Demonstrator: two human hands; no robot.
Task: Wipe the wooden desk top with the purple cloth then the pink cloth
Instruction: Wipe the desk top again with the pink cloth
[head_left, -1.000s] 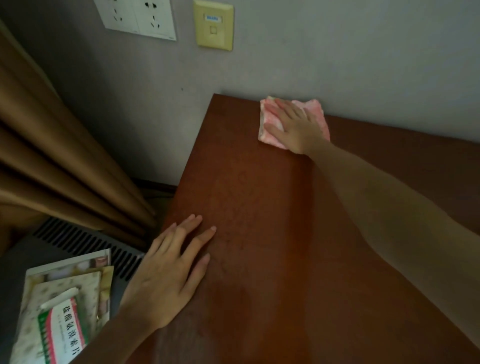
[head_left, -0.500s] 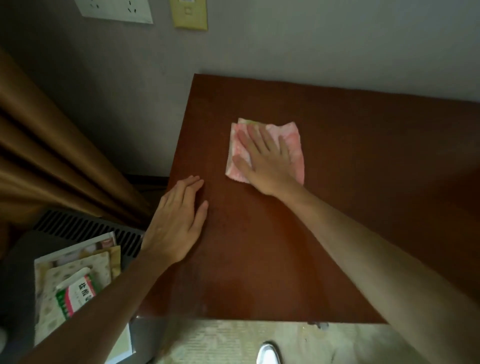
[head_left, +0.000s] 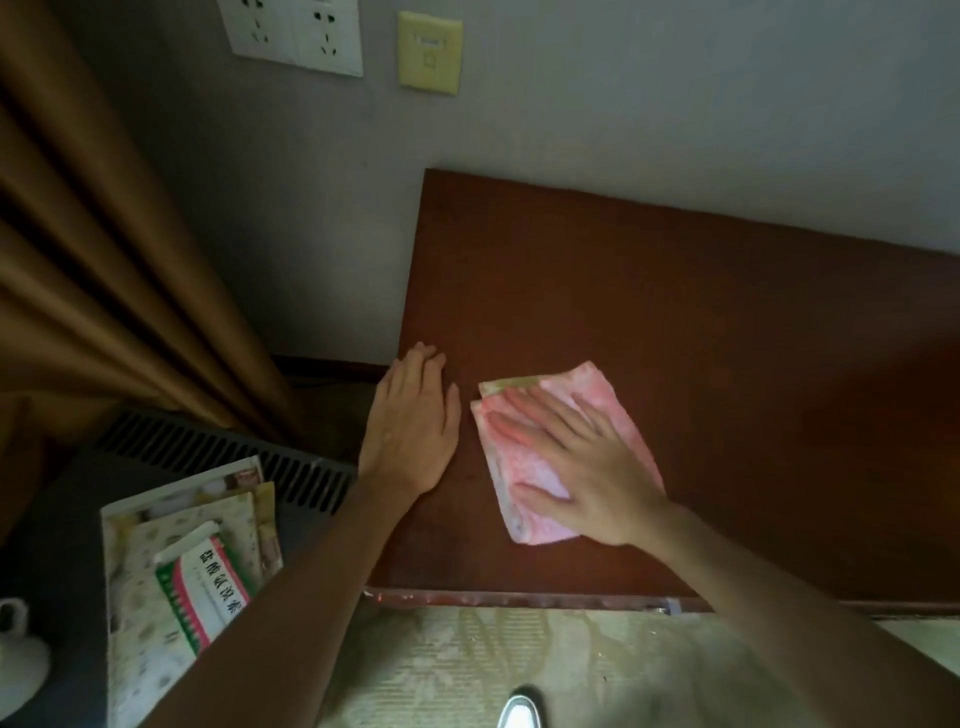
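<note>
The reddish-brown wooden desk top (head_left: 701, 338) runs from the wall toward me. A folded pink cloth (head_left: 602, 400) lies flat near the desk's front left corner. My right hand (head_left: 576, 467) presses down on the cloth with straight, spread fingers. My left hand (head_left: 413, 426) rests flat on the desk's left edge, just left of the cloth, fingers straight and together. No purple cloth is in view.
A brown curtain (head_left: 104, 260) hangs at the left. Below it sits a dark vented unit (head_left: 218, 452) with a stack of papers and a red-green box (head_left: 202, 582). Wall sockets (head_left: 296, 31) are above. Patterned floor (head_left: 519, 665) and a shoe tip (head_left: 519, 712) lie below the desk's front edge.
My right hand has dragged the pink cloth from the back of the desk by the wall toward the front left. My left hand stays flat on the left edge.
</note>
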